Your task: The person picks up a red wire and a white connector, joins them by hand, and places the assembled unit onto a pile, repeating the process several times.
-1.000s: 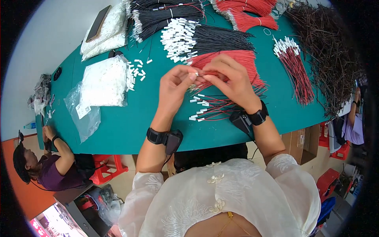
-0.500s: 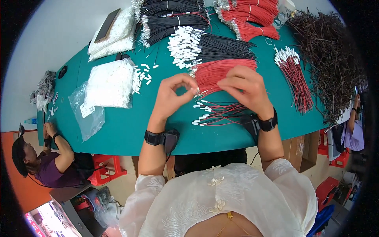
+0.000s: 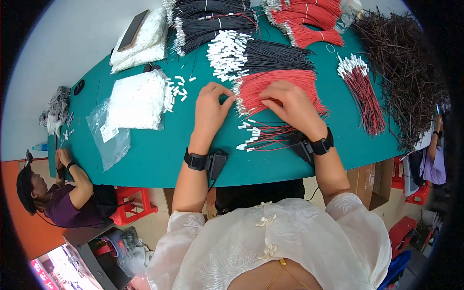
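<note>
My left hand (image 3: pixel 211 107) has its thumb and forefinger brought together at the metal-tipped left ends of the red wires (image 3: pixel 285 79). Whatever lies in that pinch is too small to make out. Over the middle of the same red bundle, my right hand (image 3: pixel 293 105) has its fingers closed and pointing left; what they hold, if anything, is hidden. Black wires with white connectors (image 3: pixel 227 55) lie just beyond the red ones. Below my hands, several red and black wires with white connectors (image 3: pixel 250 137) are spread on the green table (image 3: pixel 164 164).
Loose white connectors (image 3: pixel 175 94) lie beside a clear bag of them (image 3: pixel 137 101) at left. Tied black bundles (image 3: pixel 212 29) and red bundles (image 3: pixel 314 36) sit at the back. Rightward are a connectored red bundle (image 3: pixel 361 94) and a dark wire heap (image 3: pixel 401 72). A co-worker (image 3: pixel 63 193) sits at left.
My left hand has turned and moved up slightly to the red wire tips. My right hand has shifted a little left and down, onto the red bundle.
</note>
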A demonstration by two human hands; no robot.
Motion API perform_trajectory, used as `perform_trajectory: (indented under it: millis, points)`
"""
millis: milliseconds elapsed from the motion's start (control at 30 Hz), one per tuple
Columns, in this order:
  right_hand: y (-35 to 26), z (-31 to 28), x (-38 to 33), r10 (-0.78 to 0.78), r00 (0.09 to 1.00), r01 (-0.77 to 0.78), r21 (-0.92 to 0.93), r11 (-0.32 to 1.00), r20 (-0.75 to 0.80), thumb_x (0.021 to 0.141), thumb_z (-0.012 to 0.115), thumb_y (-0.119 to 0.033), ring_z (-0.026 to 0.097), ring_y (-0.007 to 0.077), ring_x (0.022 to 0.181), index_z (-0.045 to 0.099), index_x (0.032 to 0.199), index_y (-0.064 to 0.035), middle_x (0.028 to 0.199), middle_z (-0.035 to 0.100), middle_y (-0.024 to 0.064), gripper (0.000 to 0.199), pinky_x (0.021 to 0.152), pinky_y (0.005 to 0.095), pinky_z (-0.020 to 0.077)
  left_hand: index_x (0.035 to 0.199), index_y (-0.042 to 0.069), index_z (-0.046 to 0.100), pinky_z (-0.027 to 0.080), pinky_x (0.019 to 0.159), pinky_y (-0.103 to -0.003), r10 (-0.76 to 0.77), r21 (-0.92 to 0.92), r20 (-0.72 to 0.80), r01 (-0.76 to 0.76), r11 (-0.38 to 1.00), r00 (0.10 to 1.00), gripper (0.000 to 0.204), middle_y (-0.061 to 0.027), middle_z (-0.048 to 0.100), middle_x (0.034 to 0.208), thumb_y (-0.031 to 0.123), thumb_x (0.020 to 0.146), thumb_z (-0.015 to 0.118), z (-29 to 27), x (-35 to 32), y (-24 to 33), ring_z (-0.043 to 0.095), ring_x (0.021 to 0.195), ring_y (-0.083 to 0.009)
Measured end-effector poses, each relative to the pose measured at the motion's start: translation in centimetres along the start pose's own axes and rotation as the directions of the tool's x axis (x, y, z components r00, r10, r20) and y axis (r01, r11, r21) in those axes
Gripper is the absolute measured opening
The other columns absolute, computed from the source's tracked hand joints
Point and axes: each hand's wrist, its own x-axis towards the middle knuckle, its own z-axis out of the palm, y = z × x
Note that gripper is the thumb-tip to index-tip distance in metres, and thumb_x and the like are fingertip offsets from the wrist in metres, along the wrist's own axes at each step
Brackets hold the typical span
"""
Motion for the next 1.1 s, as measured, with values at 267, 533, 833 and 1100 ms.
perform_trajectory:
  millis: [267,533,833,1100]
  points:
    - [-0.1,3.0,1.3,-0.221,0.927,0.204,-0.089,0.975,-0.302,0.087,0.070,-0.009,0.061,0.0329,0.114,0.069,0.119,-0.0053,0.119,0.066,0.0133,0.032,0.096,0.0430,0.0501,0.089,0.001,0.069,0.050,0.065,-0.031,-0.004,-0.199,-0.010,0.002,0.980,1.000,0.014,-0.0092,0.067,0.088,0.004,0.080,0.079,-0.7,0.3,3.1,0.062,0.073,-0.0204]
    - [0.2,2.2,1.1,-0.168,0.940,0.177,0.005,0.984,-0.297,0.083,0.074,-0.006,0.061,0.0305,0.108,0.070,0.114,-0.0050,0.115,0.064,0.0119,0.032,0.092,0.0420,0.0504,0.094,-0.001,0.071,0.051,0.069,-0.026,-0.031,-0.299,-0.027,0.022,0.954,0.999,0.014,-0.0081,0.071,0.088,0.001,0.082,0.077,-0.7,0.2,3.2,0.064,0.074,-0.0145]
    - [1.8,2.5,0.8,-0.089,0.981,0.070,-0.119,0.990,-0.171,0.081,0.074,-0.006,0.061,0.0302,0.095,0.071,0.099,-0.0022,0.096,0.065,0.0095,0.019,0.085,0.0403,0.0510,0.105,-0.004,0.072,0.054,0.072,-0.025,-0.359,-0.702,0.107,0.326,0.633,0.927,0.014,-0.0064,0.074,0.095,0.001,0.092,0.070,-0.5,0.1,2.3,0.067,0.081,-0.0113]
    - [1.7,2.5,0.7,-0.115,0.967,0.131,0.057,0.990,-0.229,0.080,0.074,-0.001,0.066,0.0295,0.093,0.072,0.092,0.0007,0.093,0.070,0.0103,0.012,0.084,0.0387,0.0541,0.116,-0.003,0.069,0.054,0.078,-0.024,-0.365,-0.837,0.313,0.436,0.330,0.877,0.021,-0.0075,0.073,0.096,0.007,0.098,0.065,-0.6,0.0,1.8,0.068,0.085,-0.0119]
